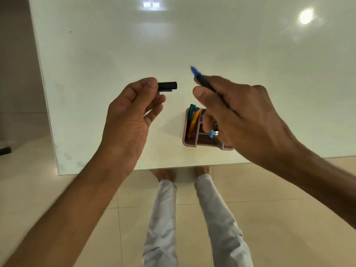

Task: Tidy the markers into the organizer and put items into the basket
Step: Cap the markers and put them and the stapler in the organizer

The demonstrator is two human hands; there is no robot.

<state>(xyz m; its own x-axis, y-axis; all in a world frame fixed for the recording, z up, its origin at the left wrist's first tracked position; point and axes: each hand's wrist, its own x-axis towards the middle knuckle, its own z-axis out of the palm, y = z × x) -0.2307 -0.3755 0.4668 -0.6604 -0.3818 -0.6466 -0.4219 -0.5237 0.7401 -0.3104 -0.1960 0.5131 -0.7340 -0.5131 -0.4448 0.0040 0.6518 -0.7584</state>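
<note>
Black cap (167, 85) pinched in left hand (133, 108), open mouth facing right, level; blue-tipped marker (200, 78) clamped in right hand (237, 112), tip up-left, just beside cap, not aligned; both above pink organizer (189, 144) on white table (115, 54).

A glossy white table (192, 45) fills the upper two thirds of the frame, its near edge crossing at mid-height and its left edge slanting down from the top left. A round lamp reflection (306, 16) glares at the upper right of its surface, and a window-like reflection (152, 2) sits at top centre. Below and to the left lies a floor of pale beige tiles (269, 209) with thin grout lines.
</note>
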